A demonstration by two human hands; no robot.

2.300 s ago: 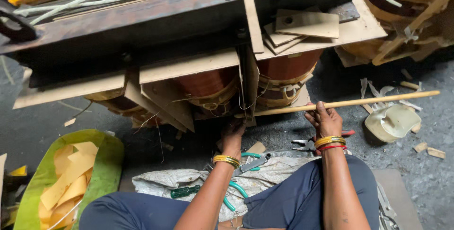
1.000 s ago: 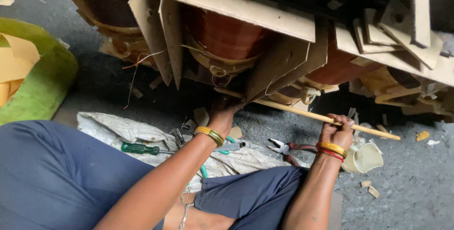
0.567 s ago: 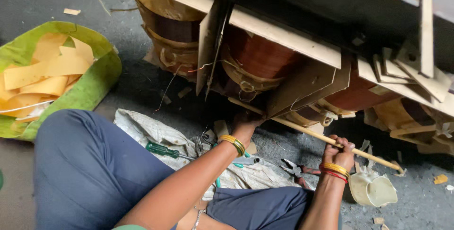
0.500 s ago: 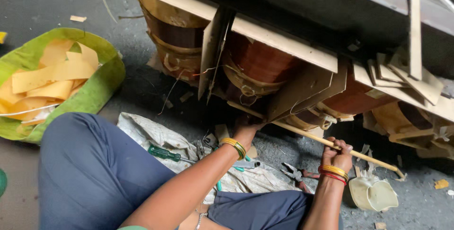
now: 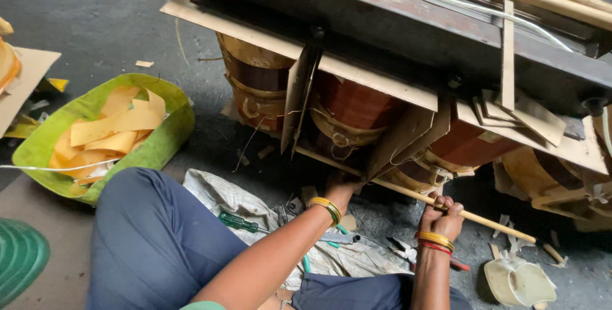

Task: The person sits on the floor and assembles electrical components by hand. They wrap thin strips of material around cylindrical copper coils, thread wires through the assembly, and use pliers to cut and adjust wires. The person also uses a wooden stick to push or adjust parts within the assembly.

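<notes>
A big steel frame point(image 5: 408, 23) is spanning the view above and beyond both hands, with three copper-brown coils point(image 5: 350, 109) hanging under it, wrapped in tan card sheets point(image 5: 395, 144). The middle coil is sitting just above the left hand; another is lying just above the right hand. The floor point(image 5: 95, 23) is stretching grey around everything.

To the left of the left hand, well apart, a green tub point(image 5: 159, 141) is holding yellow strips point(image 5: 118, 122). The person's blue-trousered leg point(image 5: 153, 246) is lying between that tub and the hands. A crumpled cloth point(image 5: 223, 198) is spreading below the left hand, carrying a green-handled screwdriver point(image 5: 239, 222) near the wrist.

A long wooden stick point(image 5: 491, 222) is running slantwise under the coils, from the left hand down past the right hand. The right hand point(image 5: 443, 217) is clamping closed around the stick, fingers curled over it. The left hand point(image 5: 341, 186) is reaching up to the stick's far end beneath the middle coil; whether its fingers are closing on it I cannot tell. The two hands are apart, both wearing bangles.

Pliers point(image 5: 408, 249) are lying just left of the right wrist, and a pale cup point(image 5: 516, 281) is sitting down to its right.
</notes>
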